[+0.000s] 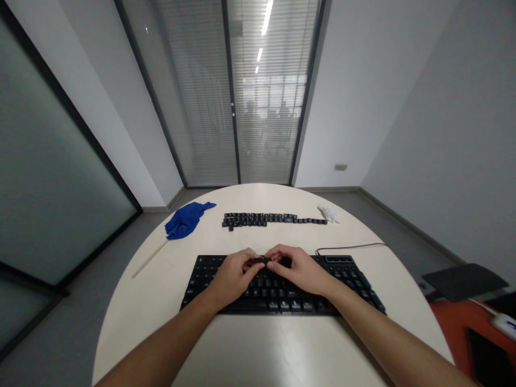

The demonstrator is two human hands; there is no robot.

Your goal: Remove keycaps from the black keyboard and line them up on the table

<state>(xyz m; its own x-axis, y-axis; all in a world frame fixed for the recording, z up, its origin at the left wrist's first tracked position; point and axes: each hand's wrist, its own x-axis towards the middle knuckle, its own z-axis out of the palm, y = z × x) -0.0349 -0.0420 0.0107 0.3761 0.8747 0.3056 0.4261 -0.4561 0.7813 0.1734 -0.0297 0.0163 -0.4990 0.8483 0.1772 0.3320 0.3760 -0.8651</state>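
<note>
A black keyboard point(250, 306) lies lengthwise before me, some of its front and left part without keycaps. Over its back middle my left hand point(234, 277) and my right hand point(300, 270) meet, fingertips nearly touching. Both are closed in a pinch around a small dark piece point(260, 261) that looks like a keycap. A thin pale thing point(252, 253) shows at the left fingers; its kind is too small to make out. Behind the keyboard, loose keycaps point(245, 219) stand in rows, with a line of them trailing right.
A blue cloth point(186, 220) lies at the table's back left, a pale stick point(150, 259) beside it. Crumpled white tissue point(329, 213) sits at back right. The keyboard's cable point(350, 246) runs right over the round table point(282, 349). An orange chair seat point(447, 322) stands at right.
</note>
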